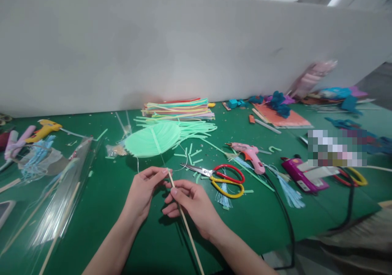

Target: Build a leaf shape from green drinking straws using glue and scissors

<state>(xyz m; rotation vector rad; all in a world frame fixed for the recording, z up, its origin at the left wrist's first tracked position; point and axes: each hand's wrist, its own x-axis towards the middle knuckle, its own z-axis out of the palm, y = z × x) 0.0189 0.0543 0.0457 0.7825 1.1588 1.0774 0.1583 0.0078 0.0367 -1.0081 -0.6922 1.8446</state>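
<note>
Worktop [254,222] deep green. Leaf-shaped piece [153,140] mint green. Stick [190,238] pale tan. Scissors [208,172] red-and-yellow-handled. Glue gun [251,153] pink, trigger [246,156] orange-red.

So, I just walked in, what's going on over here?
Someone is working on a stick with both bare hands. The left hand pinches it near its far tip, and the right hand grips it lower down. Just beyond is a green oval; I can't tell if it's fixed to the stick. The nearer scissors and pink glue gun lie unheld.

Two hands [143,189] [196,203], one held stick [187,226], one leaf shape [142,142], one yellow glue gun [44,132]
</note>
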